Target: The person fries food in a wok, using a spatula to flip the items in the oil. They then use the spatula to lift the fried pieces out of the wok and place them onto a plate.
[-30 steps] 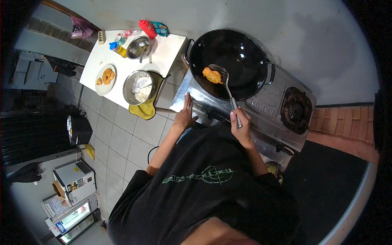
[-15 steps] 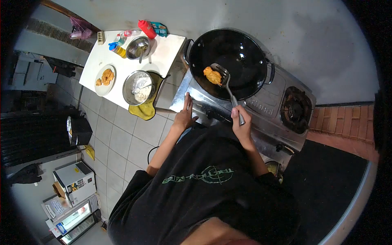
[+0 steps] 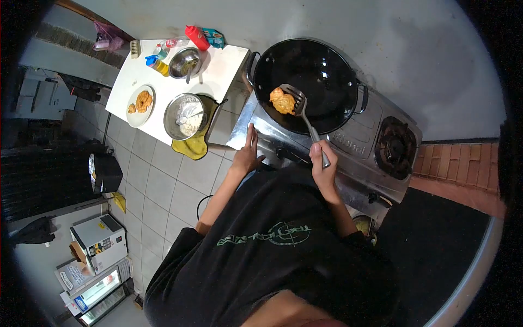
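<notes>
My right hand (image 3: 325,170) grips the handle of a slotted metal spatula (image 3: 309,125), fingers wrapped round its end. On the spatula's head rests a golden-brown fried piece (image 3: 282,102), toward the near left side of a large black wok (image 3: 332,90). Dark liquid with bright reflections shows inside the wok, which stands on the left burner of a steel gas stove (image 3: 351,143). My left hand (image 3: 247,156) is at the stove's front left corner, fingers stretched out and holding nothing.
Left of the stove, a white table (image 3: 226,68) bears a plate (image 3: 135,115) of fried pieces, a metal bowl (image 3: 170,128) of white flour-like mix, a smaller bowl (image 3: 177,59) and a red bottle (image 3: 196,37). A yellow-green cloth (image 3: 190,150) hangs over its edge. A bare burner (image 3: 394,148) sits right.
The fried piece has turned slightly on the spatula and shows more of its surface. My right hand has shifted a little; my left hand stays at the stove's corner.
</notes>
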The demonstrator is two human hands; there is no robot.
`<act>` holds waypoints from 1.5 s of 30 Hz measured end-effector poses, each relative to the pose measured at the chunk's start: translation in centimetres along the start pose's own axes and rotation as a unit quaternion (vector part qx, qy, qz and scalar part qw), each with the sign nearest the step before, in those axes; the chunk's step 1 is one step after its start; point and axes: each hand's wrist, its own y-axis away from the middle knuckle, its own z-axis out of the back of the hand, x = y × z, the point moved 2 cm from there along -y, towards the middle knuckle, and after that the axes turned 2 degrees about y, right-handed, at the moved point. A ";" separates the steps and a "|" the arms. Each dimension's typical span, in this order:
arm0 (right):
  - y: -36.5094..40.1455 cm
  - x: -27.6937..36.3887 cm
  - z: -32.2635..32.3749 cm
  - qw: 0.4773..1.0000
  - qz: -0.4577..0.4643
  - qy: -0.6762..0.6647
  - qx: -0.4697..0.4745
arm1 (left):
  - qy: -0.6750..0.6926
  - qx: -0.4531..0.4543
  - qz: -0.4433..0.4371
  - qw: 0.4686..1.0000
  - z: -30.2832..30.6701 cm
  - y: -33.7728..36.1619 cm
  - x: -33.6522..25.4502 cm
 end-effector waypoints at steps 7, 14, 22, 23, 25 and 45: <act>0.4 -1.3 -0.5 1.000 0.001 0.007 0.001 | 0.002 -0.021 -0.017 1.000 -0.1 0.0 0.2; 0.5 -1.5 -0.8 1.000 0.028 -0.001 -0.007 | -0.010 -0.018 -0.010 1.000 -0.7 -0.3 0.5; 0.7 -1.8 -1.1 0.999 0.036 -0.003 -0.009 | -0.016 -0.013 0.004 1.000 -0.3 -0.1 0.1; 0.7 -1.9 -1.1 0.999 0.036 -0.005 -0.006 | -0.016 -0.013 0.004 1.000 -0.3 -0.1 0.1; 0.7 -1.9 -1.1 0.999 0.035 -0.007 -0.003 | -0.016 -0.014 0.005 1.000 -0.1 0.0 0.1; -1.1 -0.5 4.3 0.996 -0.067 -0.036 0.039 | -0.042 -0.051 -0.024 0.998 -1.5 -0.7 1.1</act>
